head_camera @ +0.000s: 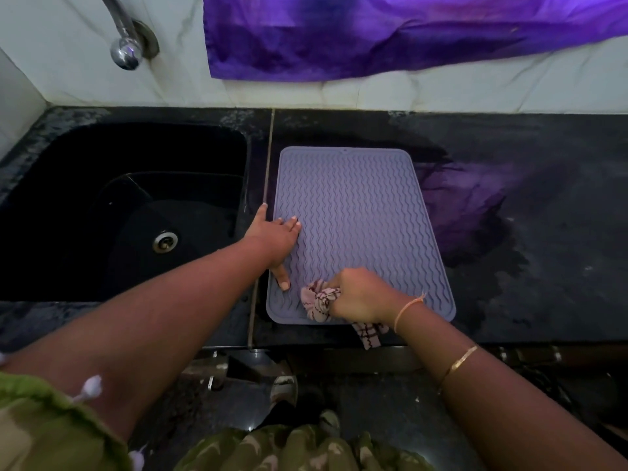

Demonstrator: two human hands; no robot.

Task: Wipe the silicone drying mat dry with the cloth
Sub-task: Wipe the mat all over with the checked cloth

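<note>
Right hand [360,294] tight round cloth [317,300] on mat [356,198]; left hand [275,236] flat, fingers spread, on mat

Lilac ribbed mat [360,212] flat on counter, bunched checked cloth [318,300] at its near edge

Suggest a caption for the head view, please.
Left hand presses the silicone mat while the right hand grips a checked cloth on it.

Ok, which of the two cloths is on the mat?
The small checked cloth, gripped by the right hand at the mat's near edge; the purple cloth hangs against the wall.
</note>
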